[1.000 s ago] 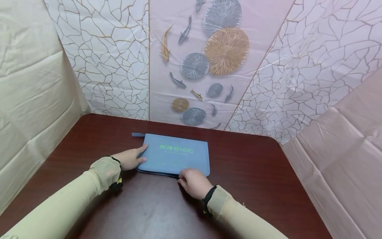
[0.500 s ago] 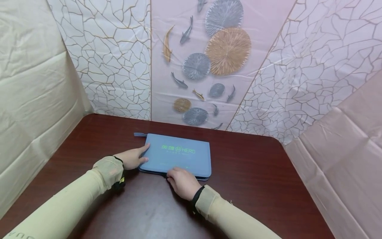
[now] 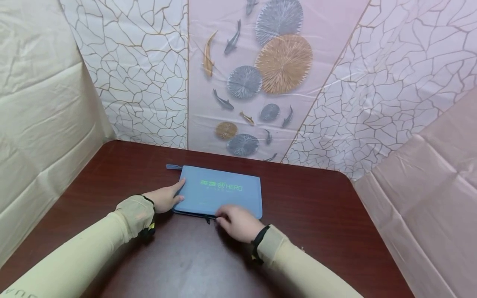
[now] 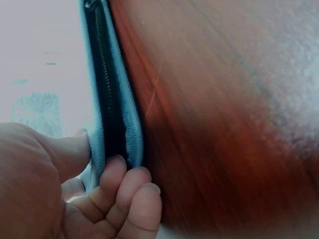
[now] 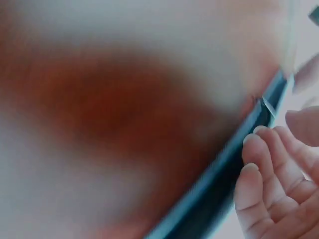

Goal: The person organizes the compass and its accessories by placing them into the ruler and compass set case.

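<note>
A light blue zip case (image 3: 197,194) with green lettering lies on the dark table. My left hand (image 3: 162,199) grips its left end; in the left wrist view the thumb (image 4: 70,152) is against the cover and curled fingers (image 4: 133,191) are at the zipped edge. Along that edge, the gap between the covers shows zipper teeth (image 4: 104,69). My right hand (image 3: 240,223) is at the front edge, its thumb and fingers apart and loosely bent. The zipper pull (image 3: 208,220) hangs just left of the right fingertips. In the right wrist view fingers (image 5: 256,149) lie along the edge.
The dark red-brown table (image 3: 313,231) stretches around the case. A blue wrist strap (image 3: 173,167) sticks out from its back left corner. Patterned cloth (image 3: 145,74) walls off the back, and plain pale cloth (image 3: 41,124) hangs at the left side.
My right hand moved left along the case's front edge, then back right, leaving the zipper pull exposed to its left. My left hand stays at the left end.
</note>
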A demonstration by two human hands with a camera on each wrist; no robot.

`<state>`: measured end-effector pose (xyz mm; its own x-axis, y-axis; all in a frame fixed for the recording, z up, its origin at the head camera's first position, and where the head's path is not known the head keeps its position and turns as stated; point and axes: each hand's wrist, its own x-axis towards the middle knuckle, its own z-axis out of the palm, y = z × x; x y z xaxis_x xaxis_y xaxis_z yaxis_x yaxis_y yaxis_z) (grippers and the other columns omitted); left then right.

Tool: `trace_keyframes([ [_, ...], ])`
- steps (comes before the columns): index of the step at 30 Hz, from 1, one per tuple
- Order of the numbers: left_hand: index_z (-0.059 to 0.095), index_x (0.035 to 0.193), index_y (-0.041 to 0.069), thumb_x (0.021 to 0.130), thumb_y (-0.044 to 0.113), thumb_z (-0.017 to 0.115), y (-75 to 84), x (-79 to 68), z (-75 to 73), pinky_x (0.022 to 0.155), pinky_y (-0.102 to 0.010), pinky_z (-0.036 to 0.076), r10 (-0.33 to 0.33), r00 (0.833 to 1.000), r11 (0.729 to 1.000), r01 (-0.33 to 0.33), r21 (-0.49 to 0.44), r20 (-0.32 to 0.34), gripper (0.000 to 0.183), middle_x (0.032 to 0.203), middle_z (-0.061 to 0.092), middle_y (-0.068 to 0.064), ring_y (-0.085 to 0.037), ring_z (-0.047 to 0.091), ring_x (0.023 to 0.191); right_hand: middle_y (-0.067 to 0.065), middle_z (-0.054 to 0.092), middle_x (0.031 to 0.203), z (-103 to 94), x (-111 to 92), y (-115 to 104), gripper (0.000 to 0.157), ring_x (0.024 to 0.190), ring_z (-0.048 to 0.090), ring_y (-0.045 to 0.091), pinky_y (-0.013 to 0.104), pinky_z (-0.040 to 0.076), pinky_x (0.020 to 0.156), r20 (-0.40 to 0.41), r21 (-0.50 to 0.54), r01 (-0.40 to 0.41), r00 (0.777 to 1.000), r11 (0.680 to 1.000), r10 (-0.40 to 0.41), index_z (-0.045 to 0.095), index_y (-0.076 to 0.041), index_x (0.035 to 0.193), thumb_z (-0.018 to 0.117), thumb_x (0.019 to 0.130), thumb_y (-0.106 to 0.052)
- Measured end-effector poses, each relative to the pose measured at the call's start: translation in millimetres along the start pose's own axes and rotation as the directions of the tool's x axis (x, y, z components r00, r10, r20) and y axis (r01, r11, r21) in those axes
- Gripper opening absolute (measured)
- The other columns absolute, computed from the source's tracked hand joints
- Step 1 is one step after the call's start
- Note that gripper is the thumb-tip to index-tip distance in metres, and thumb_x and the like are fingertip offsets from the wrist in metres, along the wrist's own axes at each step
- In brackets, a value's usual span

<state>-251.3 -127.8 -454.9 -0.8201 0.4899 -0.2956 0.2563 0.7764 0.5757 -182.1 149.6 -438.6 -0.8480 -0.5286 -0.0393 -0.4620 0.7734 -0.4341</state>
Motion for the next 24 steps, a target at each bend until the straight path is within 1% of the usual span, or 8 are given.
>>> trace_keyframes([
  [2,0.0,0.154,0.001,0.105,0.028,0.042,5.4,-2.3,1.8,0.109,-0.053,0.025,0.003,1.0,1.0,-0.003,0.007,-0.013,0.07,0.156,0.015,-0.025,-0.039,0.024,0.14,-0.004,0.065,0.102,-12.9,-3.2,16.9,0.018,0.097,0.061,0.012,0.035,0.05,0.084,-0.054,0.009,-0.034,0.998,0.999,0.034,0.068,-0.014,0.11,0.058,0.098,-0.023],
  [4,0.0,0.153,-0.001,0.105,0.033,0.042,13.6,-5.8,4.1,0.108,-0.054,0.027,-0.015,0.999,1.0,0.016,0.021,-0.036,0.073,0.154,0.018,-0.029,-0.041,0.027,0.138,-0.001,0.064,0.102,-23.9,-4.9,37.4,0.019,0.094,0.06,0.014,0.036,0.05,0.081,-0.13,0.028,-0.099,0.986,0.995,0.102,0.067,-0.012,0.112,0.06,0.097,-0.021],
  [8,0.014,0.152,-0.005,0.097,0.049,0.051,35.6,-10.5,12.8,0.1,-0.057,0.035,-0.075,0.982,0.986,0.099,0.136,-0.173,0.085,0.145,0.028,-0.037,-0.05,0.033,0.13,0.005,0.058,0.108,-37.2,-5.3,75.7,0.034,0.093,0.056,0.019,0.038,0.048,0.079,-0.228,0.13,-0.28,0.925,0.951,0.304,0.06,-0.009,0.125,0.065,0.095,-0.024],
  [11,0.028,0.149,-0.004,0.087,0.063,0.058,52.4,-8.0,23.3,0.091,-0.057,0.042,-0.074,0.956,0.956,0.149,0.252,-0.283,0.096,0.14,0.03,-0.037,-0.054,0.036,0.121,0.011,0.052,0.116,-39.7,-2.0,92.2,0.048,0.101,0.053,0.022,0.041,0.047,0.085,-0.217,0.199,-0.365,0.889,0.909,0.404,0.051,-0.008,0.136,0.064,0.095,-0.031],
  [14,0.031,0.149,0.0,0.076,0.076,0.059,66.2,-1.8,35.3,0.089,-0.058,0.043,-0.081,0.944,0.925,0.19,0.328,-0.32,0.109,0.144,0.028,-0.035,-0.057,0.034,0.121,0.015,0.049,0.123,-36.9,3.4,98.6,0.057,0.108,0.052,0.026,0.044,0.044,0.091,-0.184,0.216,-0.395,0.882,0.893,0.434,0.046,-0.009,0.142,0.062,0.095,-0.038],
  [17,0.029,0.15,0.002,0.068,0.085,0.057,75.2,4.5,46.8,0.092,-0.062,0.038,-0.123,0.933,0.892,0.253,0.375,-0.338,0.12,0.146,0.026,-0.034,-0.062,0.03,0.123,0.017,0.047,0.129,-32.1,8.2,98.2,0.061,0.112,0.05,0.027,0.045,0.043,0.095,-0.158,0.201,-0.419,0.878,0.885,0.452,0.043,-0.013,0.145,0.061,0.094,-0.042],
  [21,0.03,0.15,0.002,0.066,0.086,0.056,79.1,9.2,57.7,0.095,-0.064,0.035,-0.145,0.913,0.849,0.313,0.425,-0.381,0.121,0.144,0.027,-0.036,-0.064,0.029,0.123,0.019,0.044,0.133,-26.0,12.1,94.4,0.063,0.114,0.05,0.029,0.046,0.042,0.096,-0.146,0.179,-0.446,0.87,0.877,0.472,0.04,-0.015,0.148,0.06,0.095,-0.043],
  [24,0.032,0.149,0.002,0.07,0.081,0.059,79.8,8.0,60.3,0.095,-0.064,0.036,-0.136,0.906,0.835,0.323,0.445,-0.401,0.115,0.143,0.031,-0.036,-0.064,0.031,0.123,0.019,0.043,0.133,-23.4,13.1,93.0,0.063,0.111,0.051,0.028,0.045,0.042,0.094,-0.156,0.171,-0.453,0.865,0.875,0.478,0.04,-0.015,0.148,0.06,0.095,-0.043],
])
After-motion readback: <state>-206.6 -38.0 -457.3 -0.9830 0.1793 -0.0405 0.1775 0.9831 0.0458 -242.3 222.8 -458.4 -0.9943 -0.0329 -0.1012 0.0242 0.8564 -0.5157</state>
